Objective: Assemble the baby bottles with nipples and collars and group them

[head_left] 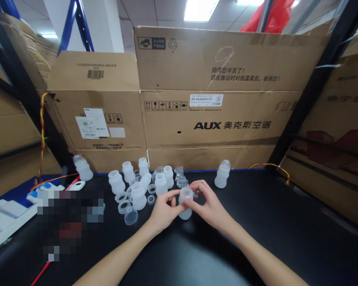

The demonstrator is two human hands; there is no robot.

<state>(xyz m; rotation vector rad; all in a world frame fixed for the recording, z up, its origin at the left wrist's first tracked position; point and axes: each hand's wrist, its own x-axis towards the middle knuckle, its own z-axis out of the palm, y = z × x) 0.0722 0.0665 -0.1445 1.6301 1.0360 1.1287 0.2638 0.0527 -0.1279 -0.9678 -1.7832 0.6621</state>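
Note:
A frosted white bottle (pixel 185 213) with a narrowed waist stands upright on the black table in front of me. My left hand (pixel 167 208) grips it from the left, thumb and forefinger around its upper part. From the right, my right hand (pixel 207 200) closes on its neck, and the fingertips there partly hide the rim. Whether a separate ring sits on the neck I cannot make out. Just left of my hands are several open bottles (pixel 138 198), loose clear collar rings (pixel 124 206) and a clear cap (pixel 131 215). More clear caps (pixel 181 183) lie behind the held bottle.
One capped bottle (pixel 222 174) stands at the back right, another (pixel 83 168) at the back left. Cardboard panels (pixel 173 131) wall off the back. Dark frame posts (pixel 304 83) rise at the sides. A white power strip (pixel 14 216) and wires lie at the left, beside a blurred patch.

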